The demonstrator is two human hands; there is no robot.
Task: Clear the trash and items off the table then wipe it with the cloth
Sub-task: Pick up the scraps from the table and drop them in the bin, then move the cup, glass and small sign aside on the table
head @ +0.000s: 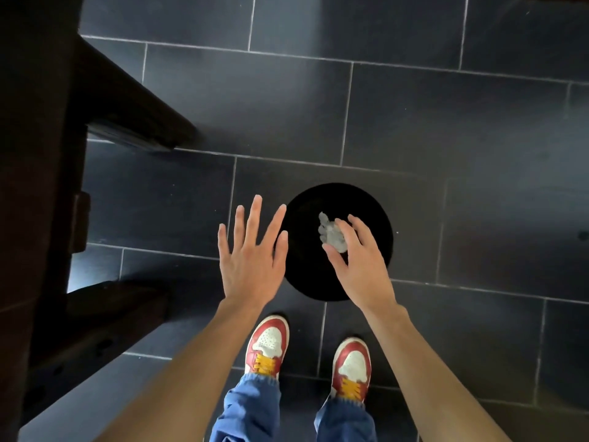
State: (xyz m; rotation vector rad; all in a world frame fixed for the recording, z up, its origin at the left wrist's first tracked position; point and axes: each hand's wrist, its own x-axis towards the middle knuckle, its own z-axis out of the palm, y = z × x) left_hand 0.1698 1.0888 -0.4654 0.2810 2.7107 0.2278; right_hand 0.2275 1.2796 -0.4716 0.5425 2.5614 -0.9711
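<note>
Open hands, crumpled paper, black bin

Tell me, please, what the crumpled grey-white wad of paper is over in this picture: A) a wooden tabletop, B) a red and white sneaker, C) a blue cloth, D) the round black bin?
D: the crumpled grey-white wad of paper shows against the dark opening of the round black bin, just beyond the fingertips of the right hand, whose fingers look spread.

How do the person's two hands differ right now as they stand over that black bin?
The left hand is spread flat with straight fingers, beside the black bin; the right hand has loosely bent fingers and is over the bin's opening. The left hand has nothing near it; the right hand has a crumpled grey wad at its fingertips, whether touching is unclear. Both are palm down.
</note>
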